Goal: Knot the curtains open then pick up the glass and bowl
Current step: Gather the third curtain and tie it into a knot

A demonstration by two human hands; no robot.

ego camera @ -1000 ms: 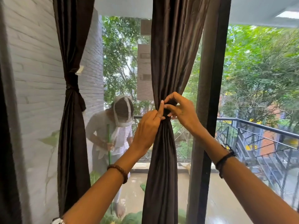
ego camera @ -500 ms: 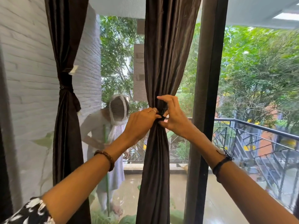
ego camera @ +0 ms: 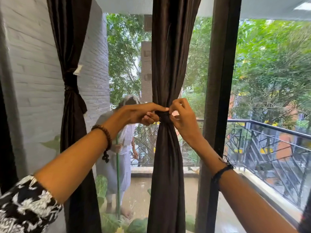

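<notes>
Both hands have closed in on the tie since a second ago.
Left hand (ego camera: 143, 114) and right hand (ego camera: 180, 117) pinch the tie (ego camera: 164, 116) between them, cinching the upright middle curtain (ego camera: 168, 64); glass and bowl unseen.

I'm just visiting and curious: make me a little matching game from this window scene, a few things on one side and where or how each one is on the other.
Things:
1. left curtain
2. middle curtain
3. beaded bracelet
4. balcony railing

States or places:
A. outside, right of the window frame
B. already tied, by the brick wall
C. on the left wrist
D. pinched at its knot by both hands

Pairs: 1-B, 2-D, 3-C, 4-A
</notes>
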